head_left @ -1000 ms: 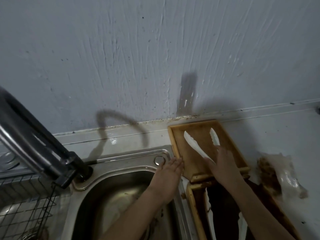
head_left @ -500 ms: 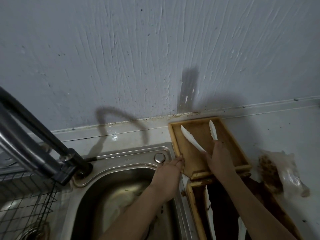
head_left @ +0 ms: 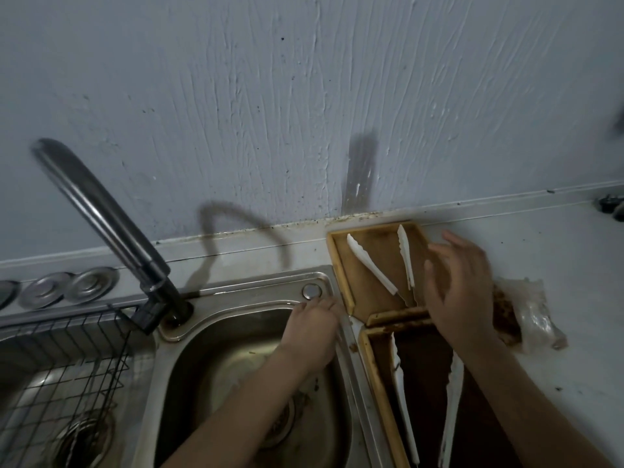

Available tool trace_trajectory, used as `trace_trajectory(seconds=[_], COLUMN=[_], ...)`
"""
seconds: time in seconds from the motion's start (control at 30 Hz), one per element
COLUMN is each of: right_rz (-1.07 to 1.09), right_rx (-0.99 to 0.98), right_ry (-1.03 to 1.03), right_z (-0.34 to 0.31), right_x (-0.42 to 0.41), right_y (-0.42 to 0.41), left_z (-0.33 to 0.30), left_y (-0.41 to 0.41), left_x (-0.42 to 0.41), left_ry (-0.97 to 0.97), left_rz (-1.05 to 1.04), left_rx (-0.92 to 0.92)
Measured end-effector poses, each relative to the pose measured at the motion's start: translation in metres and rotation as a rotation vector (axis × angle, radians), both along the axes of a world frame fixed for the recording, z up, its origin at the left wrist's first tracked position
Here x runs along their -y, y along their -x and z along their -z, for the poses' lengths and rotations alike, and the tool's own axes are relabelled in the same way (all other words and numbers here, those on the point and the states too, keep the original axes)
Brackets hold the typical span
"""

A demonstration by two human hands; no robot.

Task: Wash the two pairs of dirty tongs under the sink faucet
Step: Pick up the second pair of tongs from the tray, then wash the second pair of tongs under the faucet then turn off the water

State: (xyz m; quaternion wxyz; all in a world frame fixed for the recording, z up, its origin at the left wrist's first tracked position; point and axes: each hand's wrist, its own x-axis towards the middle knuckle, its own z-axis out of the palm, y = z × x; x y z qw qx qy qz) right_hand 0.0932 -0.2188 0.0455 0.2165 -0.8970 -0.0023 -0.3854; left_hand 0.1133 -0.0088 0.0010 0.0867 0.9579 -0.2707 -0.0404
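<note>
One pair of white tongs [head_left: 371, 265] lies spread open in the far tan tray [head_left: 337, 261] by the wall. A second white pair [head_left: 452, 393] lies in the near, dark-stained tray [head_left: 374, 373]. My right hand [head_left: 462, 288] hovers over the right side of the far tray, fingers apart, holding nothing, its image blurred. My left hand [head_left: 310, 325] rests with its fingers on the right rim of the steel sink [head_left: 236, 298]. The faucet [head_left: 111, 224] arches up at the left; no water shows.
A black wire rack [head_left: 57, 383] sits in the left basin over a drain. Round metal discs [head_left: 67, 287] lie on the counter at the far left. A crumpled, brown-stained plastic wrap [head_left: 530, 319] lies right of the trays. A small dark object [head_left: 611, 204] sits at the far right edge.
My right hand has let go of the far tongs and lifted to the right, fingers spreading. The view has shifted, bringing the faucet and the near tray more into sight.
</note>
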Motion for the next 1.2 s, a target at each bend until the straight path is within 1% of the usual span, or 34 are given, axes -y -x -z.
trace_trajectory(seconds=[0.07, 0.1, 0.17, 0.27, 0.37, 0.43, 0.53, 0.67, 0.83, 0.93, 1.0, 1.1, 1.2], right_rz=[0.029, 0.05, 0.092, 0.179, 0.299, 0.347, 0.395, 0.397, 0.379, 0.368, 0.357, 0.276, 0.102], right_rx=[0.037, -0.008, -0.182, -0.493, -0.825, -0.92, -0.865, -0.978, -0.966, -0.887, -0.81, -0.68, -0.581], right_ry=[0.009, 0.029, 0.062, 0.065, 0.145, 0.165, 0.114, -0.007, -0.172, -0.286, -0.329, -0.417, -0.522], right_z=[0.0, 0.004, 0.022, 0.049, 0.063, 0.068, 0.067, 0.06, 0.054, 0.045, 0.038, 0.018, -0.006], right_x=[-0.001, -0.005, -0.015, -0.033, -0.051, -0.061, -0.067, -0.066, -0.057, -0.049, -0.043, -0.04, -0.047], right_y=[0.021, 0.035, 0.059, 0.09, 0.115, 0.128, 0.134, 0.132, 0.125, 0.122, 0.121, 0.118, 0.113], left_z=[-0.001, -0.001, 0.003, 0.015, 0.02, 0.02, 0.021, 0.022, 0.024, 0.02, 0.015, -0.001, -0.025], left_y=[0.011, 0.019, 0.036, 0.062, 0.082, 0.09, 0.093, 0.091, 0.09, 0.09, 0.088, 0.084, 0.08], left_x=[-0.002, -0.003, -0.002, -0.002, -0.001, -0.001, -0.001, -0.001, -0.001, -0.004, -0.006, -0.013, -0.025], left_ry=[0.027, 0.045, 0.076, 0.099, 0.017, -0.027, -0.026, -0.026, -0.05, -0.099, -0.094, -0.022, 0.108], left_rz=[0.012, 0.026, 0.083, 0.224, 0.377, 0.408, 0.384, 0.374, 0.375, 0.4, 0.41, 0.366, 0.29], left_rx=[-0.006, -0.016, -0.018, 0.013, 0.004, -0.029, -0.087, -0.127, -0.17, -0.16, -0.119, -0.048, 0.029])
